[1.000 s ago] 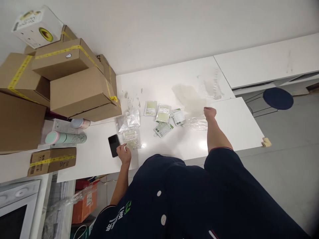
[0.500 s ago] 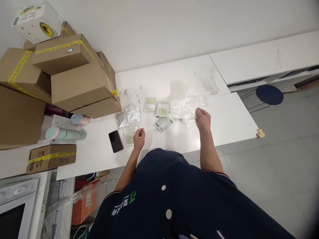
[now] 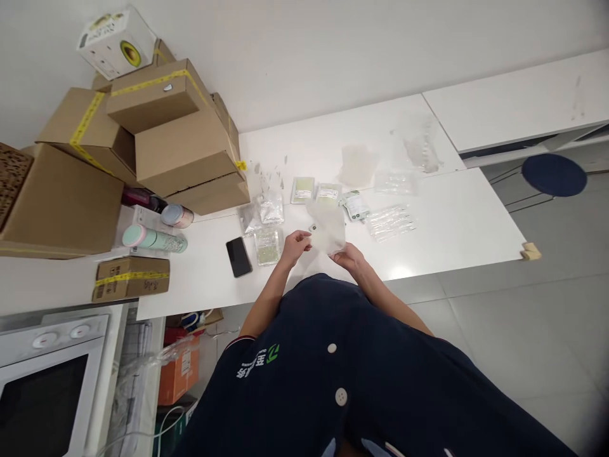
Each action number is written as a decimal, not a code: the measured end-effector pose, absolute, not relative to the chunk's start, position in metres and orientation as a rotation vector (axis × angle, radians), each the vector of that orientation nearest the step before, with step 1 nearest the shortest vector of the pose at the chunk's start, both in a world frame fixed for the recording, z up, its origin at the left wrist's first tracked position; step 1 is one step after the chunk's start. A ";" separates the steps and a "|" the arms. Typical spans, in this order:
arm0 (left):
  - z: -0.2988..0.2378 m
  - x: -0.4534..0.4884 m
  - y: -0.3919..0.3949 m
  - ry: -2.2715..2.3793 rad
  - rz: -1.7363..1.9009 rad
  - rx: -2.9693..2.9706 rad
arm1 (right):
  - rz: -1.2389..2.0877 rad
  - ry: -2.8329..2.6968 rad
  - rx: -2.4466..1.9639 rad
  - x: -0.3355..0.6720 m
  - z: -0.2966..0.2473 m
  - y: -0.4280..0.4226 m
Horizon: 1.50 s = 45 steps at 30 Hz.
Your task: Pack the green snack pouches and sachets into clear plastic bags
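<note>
A frosted, see-through plastic bag (image 3: 328, 230) hangs between my hands over the front of the table. My right hand (image 3: 349, 256) pinches its lower right edge. My left hand (image 3: 295, 246) is closed with its fingertips at the left edge of the bag. Beside those fingertips shows a small white patch with a dark mark, too small to make out. Beyond the bag lie two flat pale-green packets (image 3: 303, 189) and a green-and-white printed packet (image 3: 356, 205). Left of my left hand is a clear packet with green contents (image 3: 268, 246), below silvery-clear bags (image 3: 270, 208).
A black phone (image 3: 238, 257) lies left of the packets. Stacked cardboard boxes (image 3: 183, 149), a mint bottle (image 3: 155, 238) and a small taped box (image 3: 132, 277) crowd the left side. Clear ribbed plastic (image 3: 391, 222) lies to the right. A blue stool (image 3: 554, 175) stands beyond the table.
My right hand has come left and nearer my body, beside my left hand. The frosted bag is now between them. Clear plastic lies on the table at right. The view has shifted.
</note>
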State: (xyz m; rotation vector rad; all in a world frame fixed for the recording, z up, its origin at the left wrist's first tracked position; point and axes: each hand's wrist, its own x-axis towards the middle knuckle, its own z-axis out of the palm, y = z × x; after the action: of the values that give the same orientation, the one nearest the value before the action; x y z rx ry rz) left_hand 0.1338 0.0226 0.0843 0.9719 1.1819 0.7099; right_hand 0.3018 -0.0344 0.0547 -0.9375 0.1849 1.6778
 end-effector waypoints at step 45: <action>0.068 0.058 0.042 1.377 1.038 0.504 | 1.487 -0.261 -1.185 0.316 0.082 0.021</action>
State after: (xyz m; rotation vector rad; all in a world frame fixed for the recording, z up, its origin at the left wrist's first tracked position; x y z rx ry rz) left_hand 0.0583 0.0425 0.0676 0.5037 1.3774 1.0377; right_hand 0.3162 0.0214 0.0820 -1.1853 -0.2609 1.4871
